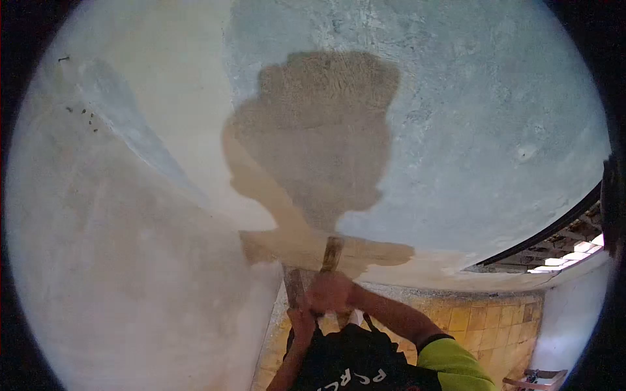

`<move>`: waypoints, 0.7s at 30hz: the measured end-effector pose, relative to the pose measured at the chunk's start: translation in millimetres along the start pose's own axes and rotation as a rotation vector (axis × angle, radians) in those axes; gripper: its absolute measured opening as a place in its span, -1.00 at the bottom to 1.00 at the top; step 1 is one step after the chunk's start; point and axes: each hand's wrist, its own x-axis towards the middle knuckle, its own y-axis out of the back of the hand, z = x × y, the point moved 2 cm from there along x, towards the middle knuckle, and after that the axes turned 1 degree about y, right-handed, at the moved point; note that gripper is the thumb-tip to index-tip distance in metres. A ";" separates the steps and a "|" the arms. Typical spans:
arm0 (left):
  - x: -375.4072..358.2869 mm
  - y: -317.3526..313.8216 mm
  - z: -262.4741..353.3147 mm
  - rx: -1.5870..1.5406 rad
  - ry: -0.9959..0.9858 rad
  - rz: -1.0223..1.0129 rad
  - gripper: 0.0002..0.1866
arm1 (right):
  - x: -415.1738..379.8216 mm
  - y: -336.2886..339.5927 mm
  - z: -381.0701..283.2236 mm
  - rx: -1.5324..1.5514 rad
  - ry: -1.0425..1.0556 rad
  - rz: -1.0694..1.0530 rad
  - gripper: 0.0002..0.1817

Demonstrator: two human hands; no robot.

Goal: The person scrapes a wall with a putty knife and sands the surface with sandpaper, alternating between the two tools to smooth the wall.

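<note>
My right hand (329, 292) is closed around a narrow, flat, scraper-like tool (332, 251) that points up and touches or nearly touches the wall. The hand is slightly blurred, and its grip on the tool is partly hidden. Just below and to the left, my left hand (300, 324) is closed on a flat, brownish, board-like tool (293, 285), whose lower part is hidden by the hands. On the wall above spreads a brown, wet-looking patch (319, 130), wide at the top, with a lower band reaching left and right.
A blue-grey wall area (469, 130) lies to the right and a pale wall (130, 260) to the left, with several small dark marks. Yellow tiles (482, 326) lie below. A dark-edged opening (567, 234) is at right, and a wooden frame-like object (535, 379) at lower right.
</note>
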 end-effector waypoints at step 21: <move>55.9 -0.7 93.7 -0.054 0.384 -0.268 -0.54 | 10.8 -13.2 14.8 -0.154 -0.107 -0.019 -0.62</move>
